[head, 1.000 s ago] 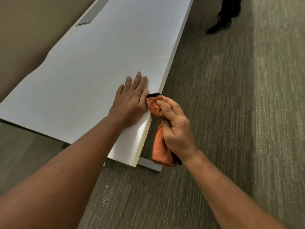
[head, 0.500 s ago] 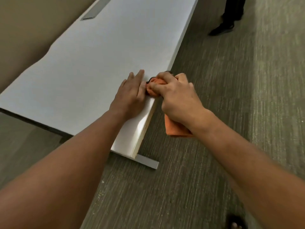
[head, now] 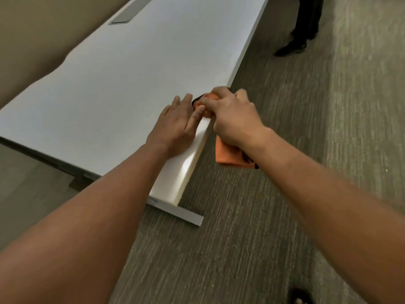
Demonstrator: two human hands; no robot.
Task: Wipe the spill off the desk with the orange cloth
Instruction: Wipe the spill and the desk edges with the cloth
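Note:
The orange cloth (head: pixel 230 155) is bunched in my right hand (head: pixel 232 119), which presses it onto the right edge of the white desk (head: pixel 122 80). Part of the cloth hangs down below the edge, with a dark trim showing. My left hand (head: pixel 177 128) lies flat on the desk top just left of the cloth, fingers together, thumb touching the cloth. No spill shows on the desk surface; the spot under the cloth is hidden.
A grey cable cover (head: pixel 125 15) sits at the desk's far end. A person's dark trouser legs and shoe (head: pixel 295 43) stand on the carpet at the upper right. The desk's metal foot (head: pixel 186 216) sticks out near the front corner. A beige wall runs along the left.
My right hand has lifted the cloth from beside the desk's edge up onto the edge, further along the desk. My left hand slid forward a little with it.

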